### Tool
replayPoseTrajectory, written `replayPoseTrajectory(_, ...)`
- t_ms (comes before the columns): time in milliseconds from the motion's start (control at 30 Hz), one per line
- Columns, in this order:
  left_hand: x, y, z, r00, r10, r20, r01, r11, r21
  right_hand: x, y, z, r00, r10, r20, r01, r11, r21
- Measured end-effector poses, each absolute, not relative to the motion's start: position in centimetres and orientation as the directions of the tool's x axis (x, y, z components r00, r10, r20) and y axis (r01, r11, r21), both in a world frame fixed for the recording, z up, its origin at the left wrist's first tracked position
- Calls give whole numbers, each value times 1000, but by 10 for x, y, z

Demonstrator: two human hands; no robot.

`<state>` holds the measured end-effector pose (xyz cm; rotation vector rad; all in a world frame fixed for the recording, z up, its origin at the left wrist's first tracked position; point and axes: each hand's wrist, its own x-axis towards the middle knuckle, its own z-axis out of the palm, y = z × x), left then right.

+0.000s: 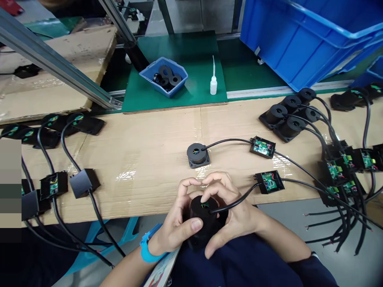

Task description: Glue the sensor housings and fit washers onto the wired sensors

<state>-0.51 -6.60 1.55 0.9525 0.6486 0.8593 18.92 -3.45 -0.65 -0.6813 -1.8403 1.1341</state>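
Close to my body, a black cylindrical housing (209, 224) is held upright between both hands. Its top has a hole showing green and yellow wires, and a black cable leaves it to the right. My left hand (179, 223) wraps round the left side, thumb on the front. From the right, my right hand (236, 211) curls round it, one fingertip on top near the hole. The cable runs to an open black box with a green circuit board (270, 181) at the table edge. A second housing (197, 154) stands beyond my hands, wired to another circuit-board box (263, 147).
Several more wired housings (291, 125) and open boxes crowd the right side; others (89, 122) lie left. Behind are a small blue bin (169, 92) with black rings, a white dropper bottle (213, 85) and a large blue crate (278, 44). Loose cables overhang the cardboard-covered table (155, 147).
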Motion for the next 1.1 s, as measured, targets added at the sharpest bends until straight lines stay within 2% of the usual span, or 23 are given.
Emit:
replayPoseTrajectory(333, -10, -66, 9, 557, 822, -115, -305, 331, 893, 184, -29, 6, -617, 730, 294, -58, 331, -942)
replayPoseTrajectory(600, -10, -65, 10, 562, 816, -135, -300, 353, 886, 179, -29, 7, -592, 744, 308, -98, 313, -945)
replayPoseTrajectory(667, -10, -66, 8, 566, 818, -101, -318, 330, 889, 180, -30, 7, -584, 765, 271, -80, 278, -957)
replayPoseTrajectory(733, -12, -65, 4, 541, 841, -25, -329, 239, 914, 183, -30, 6, -564, 797, 216, -36, 237, -971)
replayPoseTrajectory(800, -15, -62, -1, 471, 876, 103, -267, 30, 963, 190, -32, 3, -546, 815, 194, 18, 243, -970)
replayPoseTrajectory(867, -17, -55, -6, 399, 879, 259, -65, -255, 965, 200, -36, 1, -559, 810, 177, 106, 282, -954)
replayPoseTrajectory(933, -17, -47, -11, 359, 847, 392, 165, -471, 867, 212, -42, 0, -590, 798, 119, 257, 326, -910)
replayPoseTrajectory(1000, -16, -42, -18, 327, 826, 459, 299, -551, 779, 224, -48, 4, -612, 789, 63, 398, 375, -837)
replayPoseTrajectory(1100, -19, -41, -27, 307, 834, 458, 361, -548, 755, 236, -50, 22, -637, 755, 155, 380, 483, -789)
